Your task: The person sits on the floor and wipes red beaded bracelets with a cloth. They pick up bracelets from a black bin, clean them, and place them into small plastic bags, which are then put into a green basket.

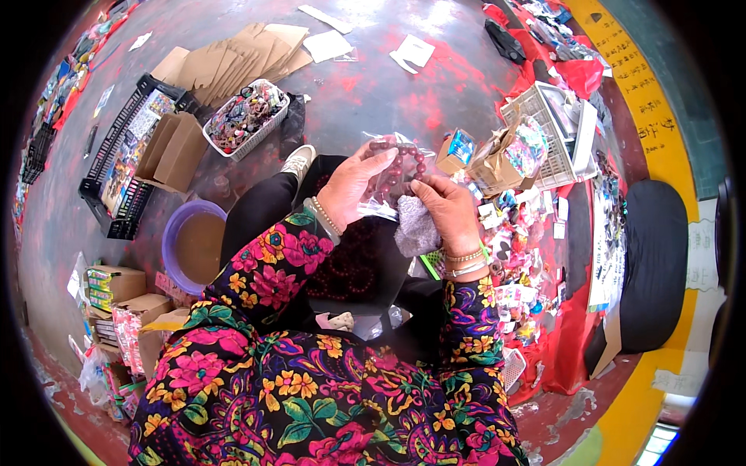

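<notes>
A string of round dark red beads (420, 157) is stretched between my two hands above my lap. My left hand (350, 186) pinches it at the upper left, thumb against the beads. The fingers of my right hand (451, 206) are closed on the lower right of the string. That same hand keeps a fuzzy grey cloth (416, 227) bunched under its palm. Clear plastic (379, 208) hangs beside the left fingers; whether they grip it I cannot tell. More dark red bead strings (346, 268) lie below in shadow on a dark surface between my legs.
To the left stand a purple basin (168, 247) of brownish water, a black crate (116, 225), an open carton (169, 151) and a white basket (247, 140) of small accessories. Small packaged goods (524, 256) cover red cloth at the right. Flattened cardboard (233, 66) lies ahead.
</notes>
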A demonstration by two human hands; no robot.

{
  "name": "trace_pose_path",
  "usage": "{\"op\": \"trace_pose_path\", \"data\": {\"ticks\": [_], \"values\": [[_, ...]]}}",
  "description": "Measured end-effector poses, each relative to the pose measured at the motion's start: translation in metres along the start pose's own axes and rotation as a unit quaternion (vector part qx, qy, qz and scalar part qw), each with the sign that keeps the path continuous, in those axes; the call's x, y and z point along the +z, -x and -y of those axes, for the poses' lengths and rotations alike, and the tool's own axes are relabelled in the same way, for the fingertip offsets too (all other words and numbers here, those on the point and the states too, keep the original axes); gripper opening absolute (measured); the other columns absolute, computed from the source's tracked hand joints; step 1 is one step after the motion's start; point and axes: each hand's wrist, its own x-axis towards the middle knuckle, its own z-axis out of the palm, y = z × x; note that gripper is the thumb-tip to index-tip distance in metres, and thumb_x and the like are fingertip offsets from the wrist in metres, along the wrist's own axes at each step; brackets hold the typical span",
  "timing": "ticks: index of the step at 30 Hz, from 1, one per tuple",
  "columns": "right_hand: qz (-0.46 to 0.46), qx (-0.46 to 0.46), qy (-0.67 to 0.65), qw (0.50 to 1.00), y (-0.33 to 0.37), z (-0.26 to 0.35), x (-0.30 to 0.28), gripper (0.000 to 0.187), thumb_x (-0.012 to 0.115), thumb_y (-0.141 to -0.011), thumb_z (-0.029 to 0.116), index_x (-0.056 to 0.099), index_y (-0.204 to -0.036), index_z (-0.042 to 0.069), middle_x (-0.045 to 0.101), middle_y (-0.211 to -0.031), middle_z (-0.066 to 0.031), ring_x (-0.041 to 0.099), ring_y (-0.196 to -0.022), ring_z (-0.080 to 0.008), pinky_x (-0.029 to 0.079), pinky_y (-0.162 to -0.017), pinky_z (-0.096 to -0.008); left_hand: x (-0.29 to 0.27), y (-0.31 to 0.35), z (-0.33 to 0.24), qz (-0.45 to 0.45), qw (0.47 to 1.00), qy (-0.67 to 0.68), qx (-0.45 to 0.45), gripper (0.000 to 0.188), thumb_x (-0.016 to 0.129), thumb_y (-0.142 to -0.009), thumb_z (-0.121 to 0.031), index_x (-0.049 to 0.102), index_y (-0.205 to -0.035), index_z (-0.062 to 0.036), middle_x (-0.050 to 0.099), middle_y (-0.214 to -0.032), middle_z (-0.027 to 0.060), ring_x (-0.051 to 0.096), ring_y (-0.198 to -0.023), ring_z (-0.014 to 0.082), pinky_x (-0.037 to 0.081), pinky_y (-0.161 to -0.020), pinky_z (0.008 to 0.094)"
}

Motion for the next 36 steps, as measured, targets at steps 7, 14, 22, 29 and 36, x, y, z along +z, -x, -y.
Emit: {"op": "trace_pose_path", "data": {"ticks": [7,14,22,29,36], "values": [[-0.023,0.051,-0.227,0.972,-0.004,0.0,-0.022,0.007,0.062,-0.082,0.007,0.062,-0.087,0.003,0.062,-0.077,-0.0003,0.057,-0.067,-0.0073,0.044,-0.06,-0.0205,0.011,0.001,-0.009,-0.028,0.999,-0.011,-0.03,0.033,0.057,-0.083,-0.005,0.047,-0.114,-0.0052,0.06,-0.096,0.0094,0.061,-0.087,0.0184,0.051,-0.073,0.0324],[-0.042,0.046,-0.253,0.965,0.001,-0.003,-0.05,0.009,0.061,-0.083,0.008,0.061,-0.091,0.002,0.062,-0.079,-0.0003,0.057,-0.069,-0.0074,0.045,-0.062,-0.0205,0.005,0.002,-0.02,-0.053,0.975,-0.215,0.005,0.029,0.059,-0.083,-0.006,0.051,-0.11,-0.0019,0.06,-0.092,0.0042,0.059,-0.078,0.0092,0.049,-0.065,0.0228],[-0.103,0.024,-0.245,0.964,0.008,-0.003,-0.078,0.015,0.062,-0.083,0.008,0.062,-0.096,0.002,0.063,-0.085,-0.0012,0.057,-0.074,-0.0078,0.045,-0.066,-0.0213,0.012,0.004,-0.031,0.066,0.935,-0.339,-0.085,0.021,0.061,-0.079,-0.002,0.058,-0.1,0.0,0.061,-0.088,0.0056,0.058,-0.077,0.0106,0.048,-0.072,0.0236],[-0.095,0.001,-0.203,0.975,0.005,0.001,-0.081,0.013,0.062,-0.083,0.008,0.061,-0.094,0.001,0.062,-0.083,0.0,0.056,-0.073,-0.0066,0.044,-0.067,-0.0208,-0.012,-0.004,-0.014,0.073,0.957,-0.247,-0.131,0.037,0.048,-0.09,-0.031,0.059,-0.072,-0.0004,0.058,-0.068,0.0086,0.054,-0.061,0.0122,0.041,-0.053,0.0211],[-0.023,0.003,-0.16,0.987,0.006,0.003,-0.061,0.01,0.061,-0.083,0.009,0.061,-0.09,0.002,0.06,-0.078,0.0008,0.054,-0.067,-0.0062,0.043,-0.061,-0.0208,0.025,-0.001,-0.008,0.07,0.955,-0.254,-0.138,0.037,0.052,-0.087,-0.026,0.051,-0.112,0.0016,0.059,-0.093,0.0023,0.05,-0.06,0.0066,0.038,-0.049,0.0196]]}}
